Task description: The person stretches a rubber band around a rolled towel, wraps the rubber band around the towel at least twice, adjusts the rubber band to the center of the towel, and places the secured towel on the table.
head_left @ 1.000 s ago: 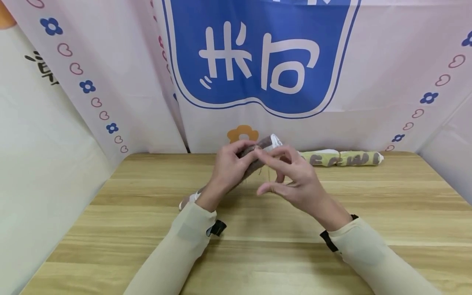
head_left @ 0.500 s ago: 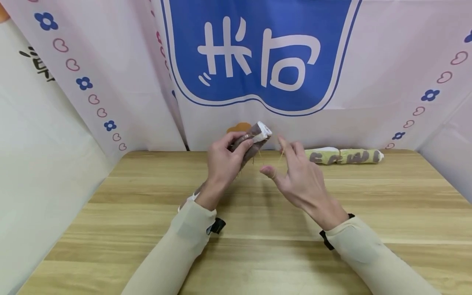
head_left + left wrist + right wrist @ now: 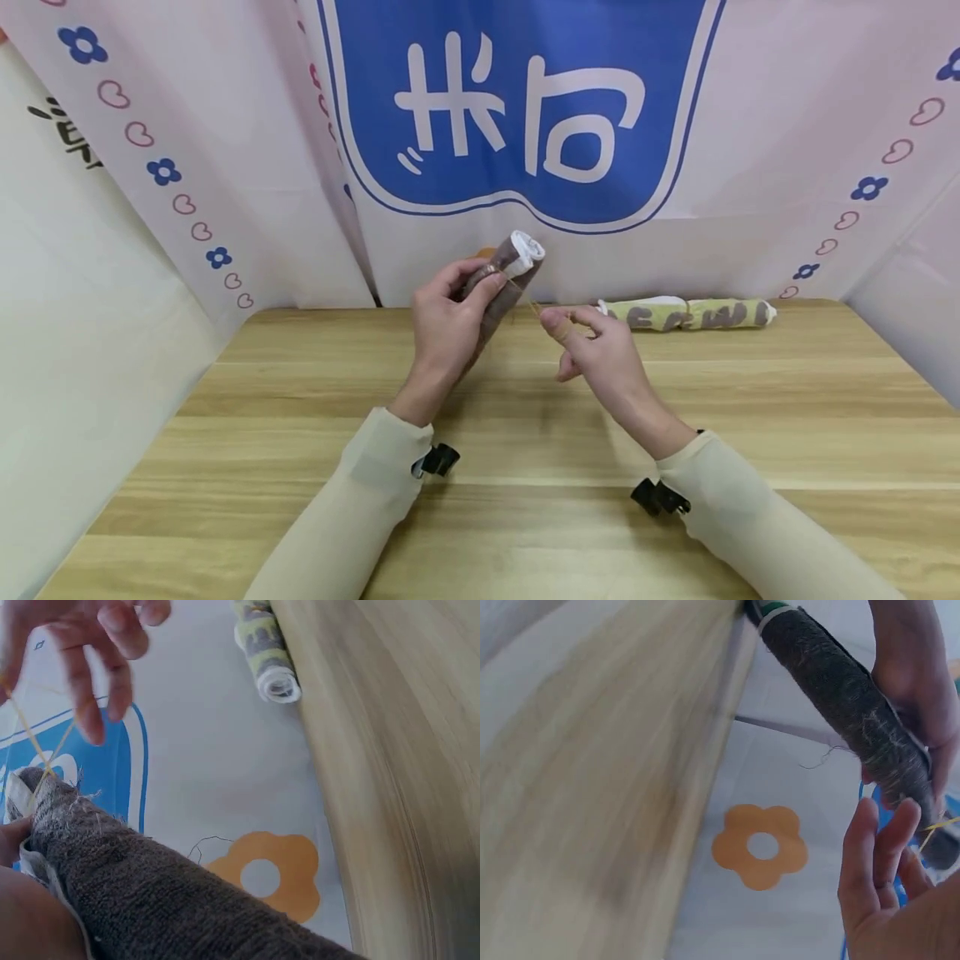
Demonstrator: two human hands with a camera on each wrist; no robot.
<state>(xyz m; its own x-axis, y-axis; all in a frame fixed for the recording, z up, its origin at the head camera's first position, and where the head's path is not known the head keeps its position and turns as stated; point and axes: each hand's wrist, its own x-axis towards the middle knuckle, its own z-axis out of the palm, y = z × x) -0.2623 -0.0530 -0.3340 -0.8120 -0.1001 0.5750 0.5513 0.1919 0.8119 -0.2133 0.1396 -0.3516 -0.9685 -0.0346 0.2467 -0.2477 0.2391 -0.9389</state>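
A grey-brown towel (image 3: 501,307) is rolled into a tight cylinder, its white end (image 3: 527,247) tilted up and away. My left hand (image 3: 448,323) grips the roll near that upper end, thumb across the front. A thin yellow rubber band (image 3: 49,766) runs from the roll toward my right hand (image 3: 611,354), which pinches it between thumb and fingers and holds it stretched. In the left wrist view the band's strands cross between towel and fingers. Loose threads stick out of the towel (image 3: 840,694) along its side.
A second rolled towel (image 3: 723,317), yellow-green with grey marks and bound at its middle, lies at the back edge of the wooden table (image 3: 525,517). Behind it hangs a white cloth (image 3: 750,167) with a blue printed sign.
My right hand has moved away from the towel, drawing the rubber band out, and its fingers have closed together on it. My left hand has tilted the towel more upright.
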